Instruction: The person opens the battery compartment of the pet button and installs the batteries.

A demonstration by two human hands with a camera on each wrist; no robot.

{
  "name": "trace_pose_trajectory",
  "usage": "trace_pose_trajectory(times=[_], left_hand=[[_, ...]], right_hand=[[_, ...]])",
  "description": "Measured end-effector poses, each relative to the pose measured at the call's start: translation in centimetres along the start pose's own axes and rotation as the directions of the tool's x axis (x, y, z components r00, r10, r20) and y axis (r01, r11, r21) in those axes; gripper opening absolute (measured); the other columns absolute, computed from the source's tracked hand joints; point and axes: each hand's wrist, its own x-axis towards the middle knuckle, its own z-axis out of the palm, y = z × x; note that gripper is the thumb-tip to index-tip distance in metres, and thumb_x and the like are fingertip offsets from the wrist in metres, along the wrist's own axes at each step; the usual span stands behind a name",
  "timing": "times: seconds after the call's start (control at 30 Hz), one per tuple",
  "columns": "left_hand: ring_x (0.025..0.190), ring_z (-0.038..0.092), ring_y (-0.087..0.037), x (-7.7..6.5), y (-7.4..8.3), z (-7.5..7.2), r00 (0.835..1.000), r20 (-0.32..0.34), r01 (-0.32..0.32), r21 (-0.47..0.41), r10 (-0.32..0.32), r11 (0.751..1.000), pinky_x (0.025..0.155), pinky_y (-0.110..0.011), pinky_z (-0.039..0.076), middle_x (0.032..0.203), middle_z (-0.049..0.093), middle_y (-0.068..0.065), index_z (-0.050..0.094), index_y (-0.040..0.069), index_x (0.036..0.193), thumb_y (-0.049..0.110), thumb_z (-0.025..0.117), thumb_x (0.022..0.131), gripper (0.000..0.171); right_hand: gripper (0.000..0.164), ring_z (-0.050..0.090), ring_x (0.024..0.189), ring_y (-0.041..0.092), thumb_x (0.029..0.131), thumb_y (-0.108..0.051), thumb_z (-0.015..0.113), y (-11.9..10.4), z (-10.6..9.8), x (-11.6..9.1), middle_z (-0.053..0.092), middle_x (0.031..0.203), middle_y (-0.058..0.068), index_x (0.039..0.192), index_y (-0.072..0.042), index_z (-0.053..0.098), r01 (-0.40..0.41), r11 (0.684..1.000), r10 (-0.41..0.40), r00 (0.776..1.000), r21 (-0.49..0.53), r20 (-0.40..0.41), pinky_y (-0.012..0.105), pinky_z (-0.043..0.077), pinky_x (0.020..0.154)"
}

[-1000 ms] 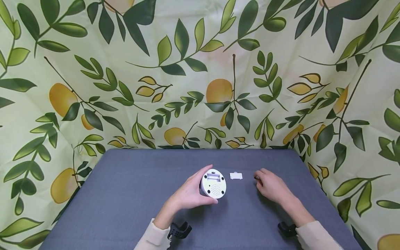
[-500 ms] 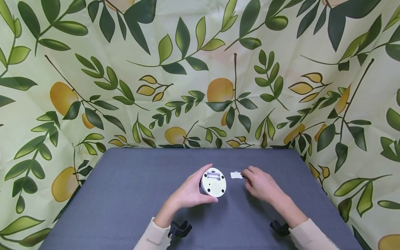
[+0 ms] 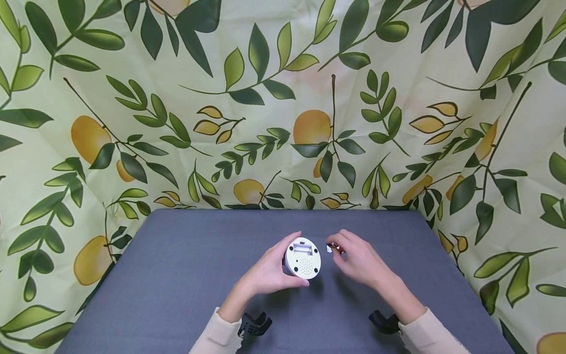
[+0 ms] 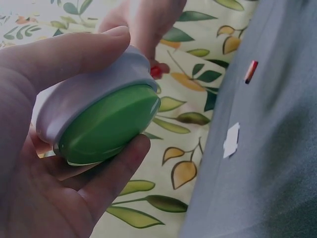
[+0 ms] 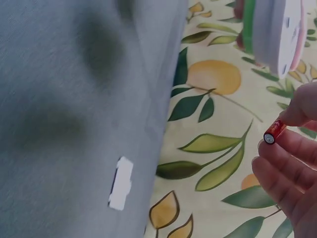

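My left hand [image 3: 267,270] holds a round white buzzer [image 3: 305,269] on its side, its underside toward the head camera. That underside has a battery compartment [image 3: 302,250], speaker holes and small dark feet. In the left wrist view the buzzer's green dome [image 4: 111,124] faces the other way, fingers wrapped around the body. My right hand [image 3: 360,258] pinches a small red battery [image 5: 275,131] between thumb and fingers, just right of the buzzer and apart from it. On the table behind it lies the white battery cover [image 4: 231,140], partly hidden by the right hand in the head view.
A second red and black battery [image 4: 251,72] lies on the grey table [image 3: 199,275], visible in the left wrist view. A leaf-and-fruit patterned cloth [image 3: 265,113] hangs behind the table and along its sides.
My right hand has moved left with the battery, toward the buzzer, and now covers part of the battery cover. The left hand and the buzzer have stayed nearly still.
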Motion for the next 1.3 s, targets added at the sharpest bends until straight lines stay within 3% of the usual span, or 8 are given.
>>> trace_pose_trajectory(times=[0.3, 0.6, 0.97, 1.3], left_hand=[[0.131, 0.050, -0.018, 0.0, 0.0, 0.0, 1.000, 0.005, -0.006, -0.009, 0.007, 1.000, 0.109, -0.050, 0.040, 0.149, 0.050, 0.000, 0.035, 0.020, 0.157, 0.038, 0.093, 0.072, 0.105], [0.130, 0.050, -0.019, -0.1, 0.0, 0.0, 1.000, 0.017, -0.009, -0.013, 0.009, 1.000, 0.108, -0.050, 0.041, 0.149, 0.049, -0.001, 0.034, 0.016, 0.158, 0.038, 0.092, 0.073, 0.105], [0.122, 0.054, -0.016, -0.1, 0.0, -0.1, 0.999, 0.026, -0.022, -0.033, 0.023, 0.999, 0.103, -0.041, 0.045, 0.147, 0.050, 0.000, 0.033, 0.015, 0.158, 0.037, 0.091, 0.075, 0.104], [0.122, 0.054, -0.015, -0.2, 0.0, -0.1, 0.999, 0.033, -0.019, -0.044, 0.021, 0.999, 0.103, -0.039, 0.045, 0.149, 0.049, 0.001, 0.032, 0.017, 0.159, 0.037, 0.090, 0.076, 0.104]], right_hand=[[0.032, 0.059, 0.080, 0.007, 0.081, 0.008, 0.074, -1.8, -0.2, 1.1, 0.065, 0.098, -0.006, 0.104, -0.014, 0.069, -0.017, 0.981, 0.031, 0.997, 0.194, -0.069, 0.029, 0.055, 0.067], [0.030, 0.060, 0.084, 0.008, 0.081, 0.011, 0.071, -3.4, 0.2, 2.2, 0.067, 0.098, -0.002, 0.103, -0.009, 0.069, 0.027, 0.945, 0.012, 0.993, 0.325, -0.116, 0.029, 0.055, 0.071], [0.032, 0.059, 0.083, 0.012, 0.080, 0.012, 0.073, -4.7, 1.1, 2.9, 0.065, 0.098, -0.002, 0.105, -0.009, 0.068, 0.107, 0.930, -0.060, 0.988, 0.352, -0.143, 0.031, 0.054, 0.069], [0.028, 0.059, 0.089, 0.011, 0.082, 0.007, 0.075, -5.1, 2.0, 2.9, 0.066, 0.098, -0.002, 0.103, -0.011, 0.070, 0.112, 0.956, -0.091, 0.992, 0.271, -0.087, 0.029, 0.054, 0.075]])
